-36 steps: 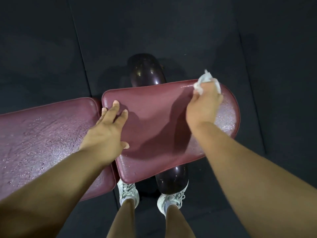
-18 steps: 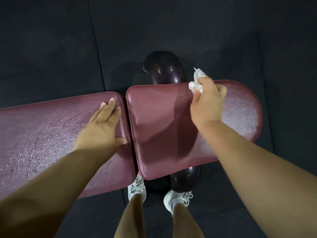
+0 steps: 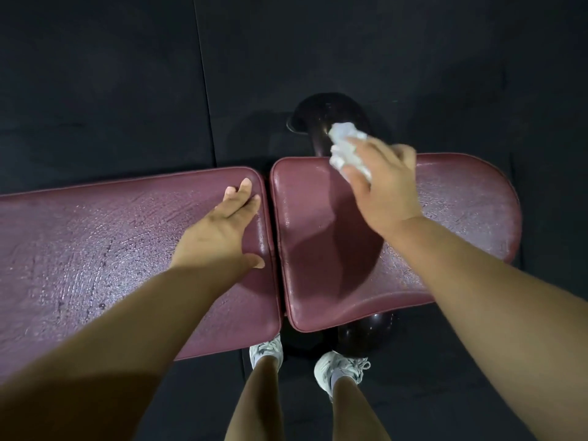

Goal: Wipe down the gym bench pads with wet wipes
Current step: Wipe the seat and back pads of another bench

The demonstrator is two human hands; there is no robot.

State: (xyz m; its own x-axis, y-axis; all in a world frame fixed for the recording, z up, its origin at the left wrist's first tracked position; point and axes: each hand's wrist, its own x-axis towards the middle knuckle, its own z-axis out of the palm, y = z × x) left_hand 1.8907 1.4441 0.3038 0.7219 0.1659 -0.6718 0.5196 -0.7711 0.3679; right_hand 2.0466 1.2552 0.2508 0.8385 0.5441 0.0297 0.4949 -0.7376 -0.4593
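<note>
Right hand [image 3: 386, 189] slid left along the seat pad [image 3: 461, 198] far edge, fingers [image 3: 358, 181] pinching the wet wipe [image 3: 345, 151], left hand [image 3: 219, 230] flat, fingers straight, on the long pad [image 3: 79, 237]; both look mostly wet, seat's left bit probably remaining.

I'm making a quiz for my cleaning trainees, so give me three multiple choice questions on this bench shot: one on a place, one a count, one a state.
1. Where does the left hand rest? A. on the long pad, beside the gap; B. on a dumbbell; C. on a water bottle.
2. How many maroon pads show? A. one; B. two; C. four.
3. What is the right hand doing? A. hanging empty; B. holding a spray bottle; C. gripping a crumpled white wipe.
Answers: A, its fingers lie flat on the long pad's end; B, the long pad and the rounded pad sit end to end; C, its fingers curl round the wipe at the rounded pad's far edge.
</note>
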